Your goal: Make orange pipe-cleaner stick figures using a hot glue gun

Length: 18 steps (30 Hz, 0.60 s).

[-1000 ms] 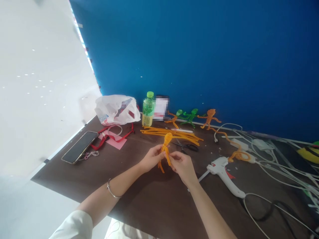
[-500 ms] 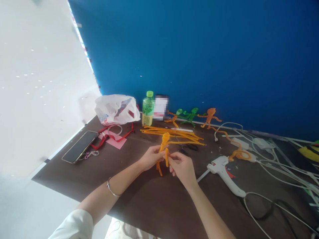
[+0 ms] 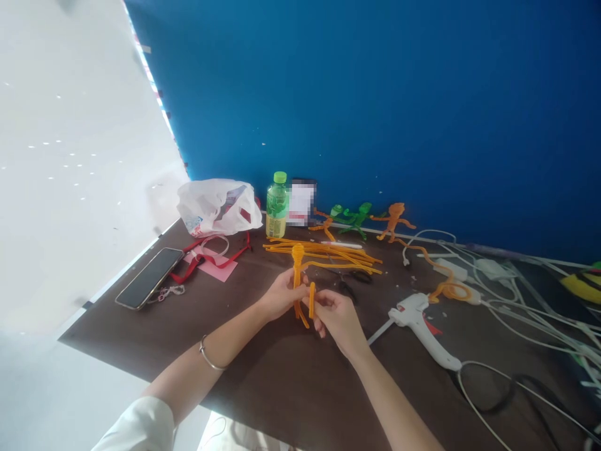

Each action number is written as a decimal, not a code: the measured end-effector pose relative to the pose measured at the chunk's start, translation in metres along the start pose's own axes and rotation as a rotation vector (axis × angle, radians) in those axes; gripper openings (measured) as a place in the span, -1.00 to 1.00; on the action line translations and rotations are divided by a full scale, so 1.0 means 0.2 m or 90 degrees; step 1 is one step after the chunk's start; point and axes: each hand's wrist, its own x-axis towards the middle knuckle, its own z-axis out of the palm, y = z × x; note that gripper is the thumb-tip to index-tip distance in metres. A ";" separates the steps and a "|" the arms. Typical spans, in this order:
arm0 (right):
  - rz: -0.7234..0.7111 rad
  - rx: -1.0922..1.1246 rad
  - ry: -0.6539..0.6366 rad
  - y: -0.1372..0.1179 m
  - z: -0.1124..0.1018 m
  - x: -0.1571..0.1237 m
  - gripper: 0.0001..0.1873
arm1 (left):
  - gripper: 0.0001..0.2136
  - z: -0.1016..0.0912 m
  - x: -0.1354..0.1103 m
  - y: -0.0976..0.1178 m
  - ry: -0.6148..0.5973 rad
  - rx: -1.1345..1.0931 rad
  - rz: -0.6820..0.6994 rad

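Both my hands hold an orange pipe-cleaner figure (image 3: 298,275) upright above the brown table (image 3: 282,376). My left hand (image 3: 282,294) pinches its body from the left. My right hand (image 3: 335,316) pinches a short bent end of it, which sticks up between the fingers. The figure has a coiled head at the top and loose ends hanging below the hands. One long arm of it runs off to the right. A silver bracelet sits on my left wrist.
Behind lie loose orange pipe cleaners (image 3: 323,250), scissors (image 3: 350,282), a white marker, a green bottle (image 3: 276,207), a plastic bag (image 3: 218,205) and finished green and orange figures (image 3: 370,219). A phone (image 3: 150,277) and red lanyard lie left. A white glue gun (image 3: 422,329) and cables lie right.
The figure has been turned upright and shifted a little left, its head moving up and left. My right hand has bent an end upward and moved slightly down-left.
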 end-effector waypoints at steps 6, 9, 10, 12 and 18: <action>-0.054 -0.002 -0.026 -0.01 -0.02 0.02 -0.62 | -0.70 0.01 0.01 -0.04 -0.070 0.051 -0.010; -0.073 -0.019 -0.019 0.00 -0.04 0.03 -0.66 | -0.72 0.01 0.02 -0.04 -0.092 0.031 -0.004; -0.072 -0.019 -0.009 0.01 -0.04 0.03 -0.67 | -0.73 0.01 0.02 -0.05 -0.071 0.051 0.012; -0.065 -0.014 0.011 0.01 -0.04 0.04 -0.67 | -0.73 0.01 0.01 -0.05 -0.017 0.125 0.050; -0.054 0.031 0.044 0.02 -0.03 0.05 -0.66 | -0.70 0.01 0.00 -0.05 0.005 0.271 0.129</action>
